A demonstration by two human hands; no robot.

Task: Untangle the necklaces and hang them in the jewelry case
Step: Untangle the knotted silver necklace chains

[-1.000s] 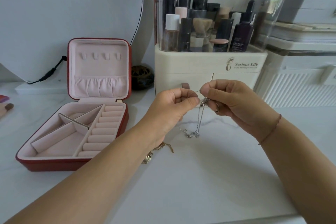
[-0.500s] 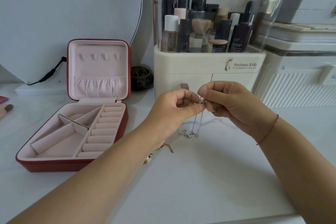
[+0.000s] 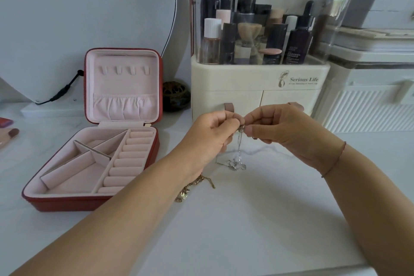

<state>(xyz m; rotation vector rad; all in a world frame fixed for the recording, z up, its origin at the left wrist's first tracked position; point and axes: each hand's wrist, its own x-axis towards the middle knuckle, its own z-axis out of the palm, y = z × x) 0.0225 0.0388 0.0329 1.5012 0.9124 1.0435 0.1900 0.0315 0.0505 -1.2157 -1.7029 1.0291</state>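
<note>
A thin silver necklace (image 3: 238, 159) hangs between my two hands above the white table, its lower end bunched on the surface. My left hand (image 3: 209, 134) pinches its upper part from the left, and my right hand (image 3: 277, 130) pinches the same spot from the right, fingertips nearly touching. A gold necklace (image 3: 193, 187) lies on the table, partly hidden under my left wrist. The red jewelry case (image 3: 94, 203) stands open at the left, pink inside, with a row of small hooks (image 3: 124, 70) in its upright lid and nothing on them.
A cream cosmetics organiser (image 3: 257, 87) with bottles under a clear cover stands right behind my hands. A small dark round pot (image 3: 175, 95) sits beside the case. A white ribbed box (image 3: 369, 105) is at the right, a round mirror with a black cable at the back left.
My hands have drawn closer together around the top of the silver necklace. The gold necklace and the case have not moved.
</note>
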